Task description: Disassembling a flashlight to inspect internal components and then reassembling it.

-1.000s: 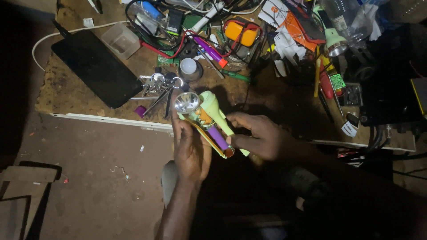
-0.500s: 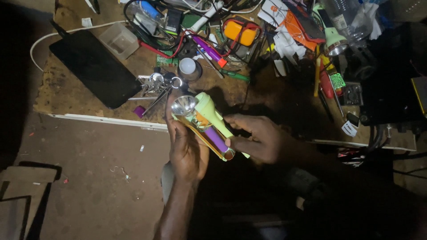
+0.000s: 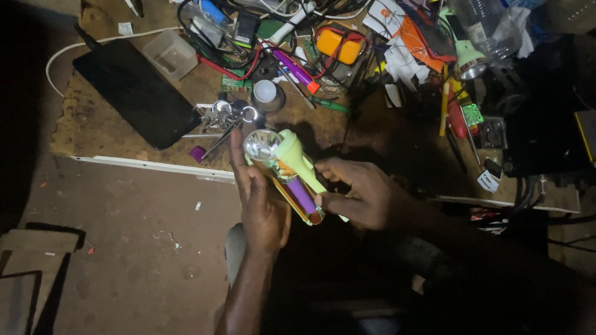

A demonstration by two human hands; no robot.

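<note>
Since the earlier frame the green flashlight (image 3: 292, 170) had tilted slightly. The left hand (image 3: 261, 201) cradled it from below, grasping its opened body; the right hand (image 3: 360, 195) pinched its near side beside the purple battery (image 3: 302, 195). Beyond, keys (image 3: 226, 115) lay on the cluttered surface (image 3: 93, 124).

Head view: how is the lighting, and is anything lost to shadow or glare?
Head view: light falls on the cluttered workbench and green flashlight; its reflector glints; left hand and right hand readable; lower right sinks into black shadow.
</note>
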